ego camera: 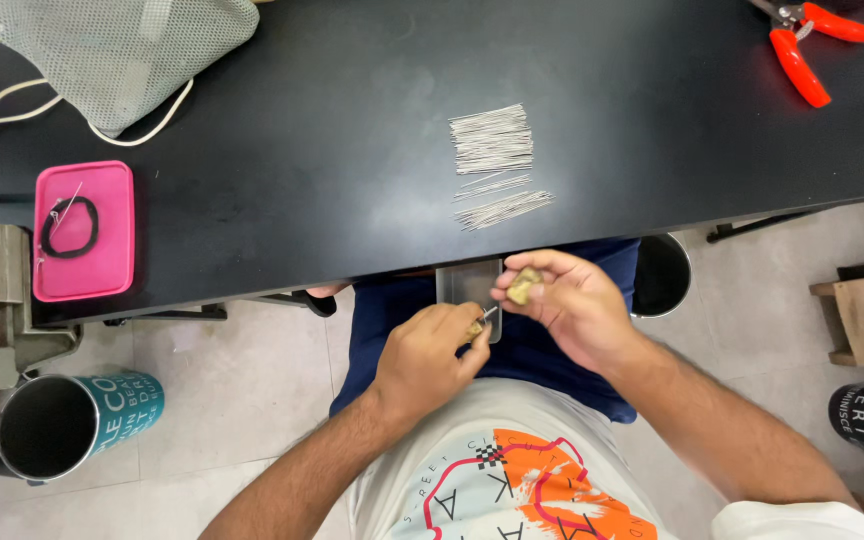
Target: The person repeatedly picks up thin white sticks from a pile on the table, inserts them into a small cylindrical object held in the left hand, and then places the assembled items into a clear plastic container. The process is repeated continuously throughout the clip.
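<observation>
Both forearms bare, angled inward and up from the lower frame edge. Left hand (430, 352) knuckles-up, fingers curled, thumb and forefinger pinched at the tip. Right hand (562, 297) palm toward the body, fingers curled, fingertips closed. The 2 hands close together, fingertips nearly meeting.

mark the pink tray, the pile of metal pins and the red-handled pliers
pink tray (112, 262): head view, bare lower right part of its floor.
pile of metal pins (492, 140): head view, middle of the upper bundle.
red-handled pliers (798, 66): head view, on the lower red handle.
</observation>
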